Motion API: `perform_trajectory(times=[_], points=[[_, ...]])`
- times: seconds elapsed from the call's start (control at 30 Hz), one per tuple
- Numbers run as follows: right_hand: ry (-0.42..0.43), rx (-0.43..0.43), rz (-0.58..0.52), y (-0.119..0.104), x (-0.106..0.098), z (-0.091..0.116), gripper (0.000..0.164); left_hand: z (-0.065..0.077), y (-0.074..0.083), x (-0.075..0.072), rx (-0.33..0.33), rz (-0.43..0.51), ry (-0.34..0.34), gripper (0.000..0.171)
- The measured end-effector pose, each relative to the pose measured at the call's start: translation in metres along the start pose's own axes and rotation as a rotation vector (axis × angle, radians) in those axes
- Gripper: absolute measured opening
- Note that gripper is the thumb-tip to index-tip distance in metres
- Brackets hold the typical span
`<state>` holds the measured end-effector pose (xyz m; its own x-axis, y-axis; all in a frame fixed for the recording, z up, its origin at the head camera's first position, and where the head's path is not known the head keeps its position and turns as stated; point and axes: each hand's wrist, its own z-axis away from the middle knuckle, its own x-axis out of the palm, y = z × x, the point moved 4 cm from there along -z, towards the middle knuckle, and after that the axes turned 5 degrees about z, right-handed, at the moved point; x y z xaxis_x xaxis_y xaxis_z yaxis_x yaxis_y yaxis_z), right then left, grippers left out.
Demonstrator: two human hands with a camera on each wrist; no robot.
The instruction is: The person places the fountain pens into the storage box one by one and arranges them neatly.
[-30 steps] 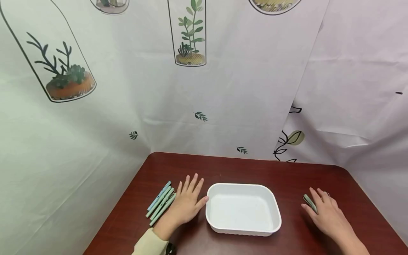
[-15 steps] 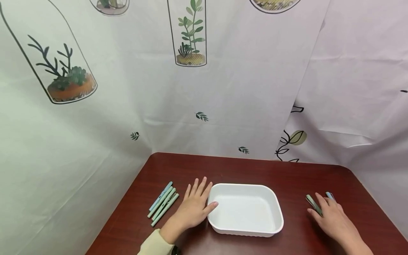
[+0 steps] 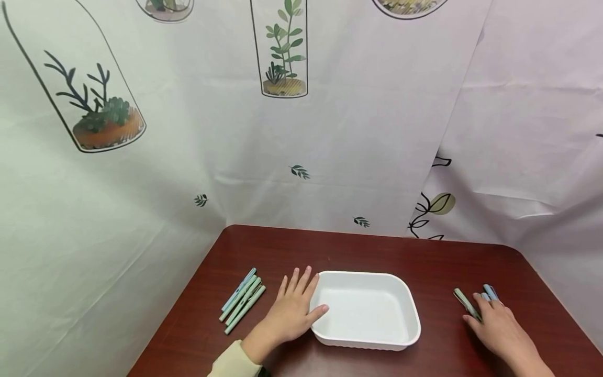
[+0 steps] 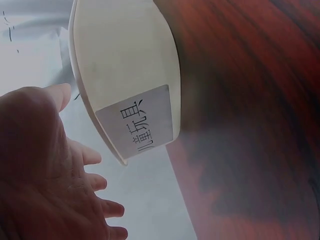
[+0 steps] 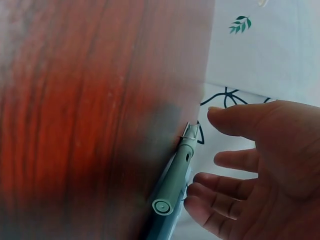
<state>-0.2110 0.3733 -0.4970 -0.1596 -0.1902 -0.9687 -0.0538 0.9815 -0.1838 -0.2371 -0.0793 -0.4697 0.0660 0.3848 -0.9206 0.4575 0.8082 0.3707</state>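
Observation:
My left hand (image 3: 292, 314) is spread with straight fingers at the left rim of a white rectangular tray (image 3: 367, 314), its thumb reaching over the rim. In the left wrist view the tray's side wall (image 4: 125, 45) carries a printed label (image 4: 137, 120). On the right, my right hand (image 3: 501, 327) hovers low by a green pen (image 3: 465, 302) and blue pens (image 3: 490, 291), partly hiding them. The right wrist view puts the green pen (image 5: 175, 177) beside the loosely bent fingers (image 5: 220, 187), with no grip visible; a darker pen lies beneath it.
A row of pens, one blue (image 3: 239, 290) and several green (image 3: 245, 306), lies left of my left hand. The dark red table (image 3: 367, 251) meets patterned white cloth (image 3: 330, 157) behind and at both sides.
My left hand has slid right, from beside the tray to over its left rim. My right hand has drawn slightly right and nearer, uncovering more of the green and blue pens.

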Motion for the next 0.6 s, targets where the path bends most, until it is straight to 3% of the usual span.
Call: perform_trajectory(times=[0.4, 0.6], points=[[-0.174, 0.074, 0.018, 0.0060, 0.0047, 0.0007, 0.057, -0.0005, 0.0056, 0.0052, 0.014, -0.002, -0.038, 0.077], [-0.151, 0.050, 0.034, 0.0037, 0.0055, 0.0037, 0.048, 0.0006, 0.0074, 0.0093, 0.004, -0.012, -0.055, 0.078]])
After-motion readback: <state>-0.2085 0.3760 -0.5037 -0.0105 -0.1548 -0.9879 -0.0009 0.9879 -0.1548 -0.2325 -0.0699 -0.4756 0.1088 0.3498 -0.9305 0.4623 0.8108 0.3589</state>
